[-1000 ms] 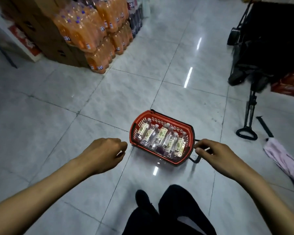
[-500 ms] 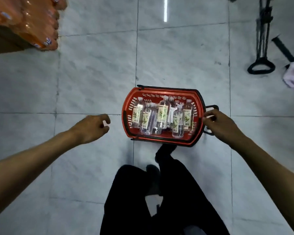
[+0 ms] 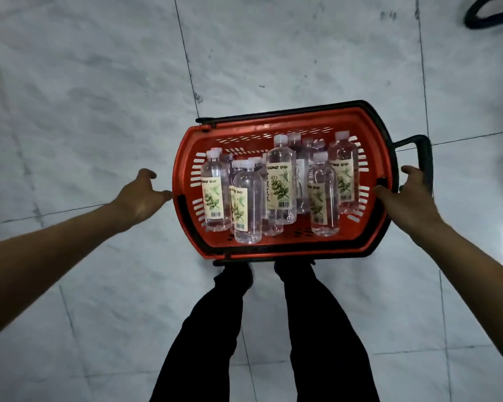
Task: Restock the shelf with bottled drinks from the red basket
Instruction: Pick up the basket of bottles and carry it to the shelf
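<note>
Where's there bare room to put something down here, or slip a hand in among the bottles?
The floor is bare beyond the basket and left of the left hand. Inside, only a small gap shows by the near wall, right of centre; elsewhere the bottles stand packed. The right hand is at the right rim, legs at the near edge.

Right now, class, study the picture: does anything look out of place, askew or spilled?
Nothing is spilled or broken. The bottles lie loose in the red basket, overlapping at slightly different angles rather than in neat rows. All visible caps are on.
</note>
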